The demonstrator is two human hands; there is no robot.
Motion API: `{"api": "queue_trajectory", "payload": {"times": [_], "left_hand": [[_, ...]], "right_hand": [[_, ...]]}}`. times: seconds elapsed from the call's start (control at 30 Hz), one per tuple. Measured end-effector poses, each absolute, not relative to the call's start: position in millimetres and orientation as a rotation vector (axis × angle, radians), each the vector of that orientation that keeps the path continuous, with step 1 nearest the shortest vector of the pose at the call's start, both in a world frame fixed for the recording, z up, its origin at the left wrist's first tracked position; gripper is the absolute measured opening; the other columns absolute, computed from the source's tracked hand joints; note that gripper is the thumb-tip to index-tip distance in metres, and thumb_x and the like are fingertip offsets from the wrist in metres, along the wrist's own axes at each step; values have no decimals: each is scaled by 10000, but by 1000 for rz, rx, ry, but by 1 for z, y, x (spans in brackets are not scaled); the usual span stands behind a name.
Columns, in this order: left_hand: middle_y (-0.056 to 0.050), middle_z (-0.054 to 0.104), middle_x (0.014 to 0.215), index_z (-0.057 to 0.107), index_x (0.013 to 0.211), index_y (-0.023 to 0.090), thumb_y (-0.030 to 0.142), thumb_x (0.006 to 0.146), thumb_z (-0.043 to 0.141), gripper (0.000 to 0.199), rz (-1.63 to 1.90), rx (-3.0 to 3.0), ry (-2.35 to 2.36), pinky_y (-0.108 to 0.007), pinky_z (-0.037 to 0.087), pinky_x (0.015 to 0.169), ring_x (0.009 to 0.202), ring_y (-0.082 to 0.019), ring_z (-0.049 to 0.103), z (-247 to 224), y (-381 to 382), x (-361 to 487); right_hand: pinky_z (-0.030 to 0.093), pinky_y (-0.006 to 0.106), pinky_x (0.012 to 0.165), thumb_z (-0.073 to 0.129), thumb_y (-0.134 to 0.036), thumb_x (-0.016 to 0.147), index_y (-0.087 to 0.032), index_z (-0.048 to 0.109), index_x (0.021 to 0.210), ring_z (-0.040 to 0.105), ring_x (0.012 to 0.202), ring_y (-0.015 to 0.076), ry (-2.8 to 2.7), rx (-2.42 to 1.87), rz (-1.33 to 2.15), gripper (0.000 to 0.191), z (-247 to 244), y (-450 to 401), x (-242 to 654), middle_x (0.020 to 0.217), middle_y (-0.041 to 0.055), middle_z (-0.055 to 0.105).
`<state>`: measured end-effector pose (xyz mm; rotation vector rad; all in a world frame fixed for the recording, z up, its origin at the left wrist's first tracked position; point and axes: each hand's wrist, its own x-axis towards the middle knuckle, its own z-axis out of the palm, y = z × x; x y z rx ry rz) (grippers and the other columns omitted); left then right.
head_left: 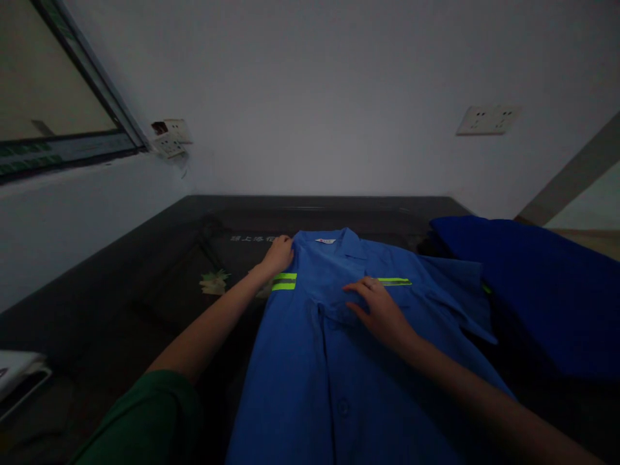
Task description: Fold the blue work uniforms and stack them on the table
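Observation:
A blue short-sleeved work shirt lies front up, with yellow-green reflective strips across its chest and a white label inside the collar. My left hand is closed on the shirt's shoulder edge beside the collar, and the sleeve on that side is folded out of sight. Over the chest is my right hand, open, its thumb and fingers apart and slightly bent. Whether its fingertips touch the cloth I cannot tell. The other sleeve spreads out to the right.
A dark bed-like surface with printed lettering and a leaf pattern meets the wall. Folded darker blue cloth is piled at the right. A white object sits at the left edge. Sockets and a window are on the walls.

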<state>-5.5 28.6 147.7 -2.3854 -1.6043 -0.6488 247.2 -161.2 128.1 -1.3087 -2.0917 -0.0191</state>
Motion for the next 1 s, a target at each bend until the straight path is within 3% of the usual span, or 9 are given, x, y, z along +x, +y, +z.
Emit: {"api": "queue_trajectory", "payload": {"times": [0.1, 0.2, 0.33, 0.43, 0.57, 0.63, 0.8, 0.9, 1.0], "left_hand": [[-238, 470, 1390, 519, 1280, 31, 256, 892, 453, 454, -507, -2398, -1749, -395, 335, 1079, 1300, -310, 438, 134, 20, 14], [-286, 287, 1498, 349, 1405, -51, 305, 932, 356, 593, -511, -2340, -1833, -430, 259, 1130, 1409, -336, 272, 122, 15, 26], [-168, 155, 1576, 219, 1504, 81, 414, 950, 263, 648, -516, -2298, -1975, -487, 159, 1166, 1458, -286, 134, 119, 14, 24], [-115, 159, 1584, 223, 1513, 169, 474, 947, 240, 643, -523, -2255, -2036, -522, 132, 1164, 1462, -272, 120, 123, 15, 18], [-186, 210, 1560, 334, 1461, 64, 469, 934, 337, 665, -680, -2009, -1945, -537, 82, 1165, 1460, -324, 84, 135, 2, 16], [-208, 290, 1527, 400, 1416, 38, 385, 925, 401, 601, -801, -1999, -1792, -528, 98, 1167, 1450, -327, 141, 142, -13, 17], [-92, 660, 1160, 646, 1117, 162, 164, 871, 429, 328, -1037, -2739, -1279, -365, 426, 1022, 1115, -202, 585, 138, -62, 16], [-55, 692, 1009, 672, 964, 179, 84, 797, 446, 297, -1177, -2964, -1167, -348, 482, 933, 978, -180, 629, 123, -83, 8], [-47, 692, 983, 672, 942, 182, 94, 792, 477, 262, -1201, -3074, -1099, -353, 479, 928, 957, -180, 631, 113, -92, 1]], "right_hand": [[445, 433, 973, 584, -181, 849, -175, 582, 1234, 553, 1092, 262, -2297, -1335, -72, 386, 132, -169, 224, 1138, 106, 622], [448, 390, 968, 545, -135, 860, -145, 556, 1282, 568, 1109, 259, -2398, -1442, -46, 423, 127, -169, 210, 1193, 129, 622], [427, 315, 971, 480, -73, 867, -151, 600, 1224, 575, 1127, 219, -2410, -1443, 48, 385, 120, -165, 211, 1191, 110, 640], [429, 301, 943, 490, -92, 867, -158, 603, 1202, 583, 1117, 212, -2380, -1462, 94, 360, 123, -166, 213, 1172, 104, 649], [454, 305, 870, 533, -174, 878, -165, 568, 1200, 610, 1057, 221, -2355, -1479, 41, 325, 131, -171, 205, 1133, 104, 658], [454, 300, 855, 538, -178, 875, -165, 567, 1168, 611, 1051, 221, -2359, -1470, -28, 294, 134, -172, 198, 1120, 106, 659], [458, 299, 796, 521, -183, 875, -167, 603, 1060, 634, 979, 231, -2312, -1501, -94, 203, 130, -166, 189, 1062, 110, 674], [454, 288, 779, 506, -204, 888, -173, 632, 998, 639, 944, 218, -2243, -1523, -38, 170, 126, -159, 190, 1019, 93, 683], [447, 281, 800, 461, -207, 919, -169, 651, 980, 632, 953, 205, -2220, -1500, -11, 203, 124, -157, 193, 1003, 89, 685]]}}
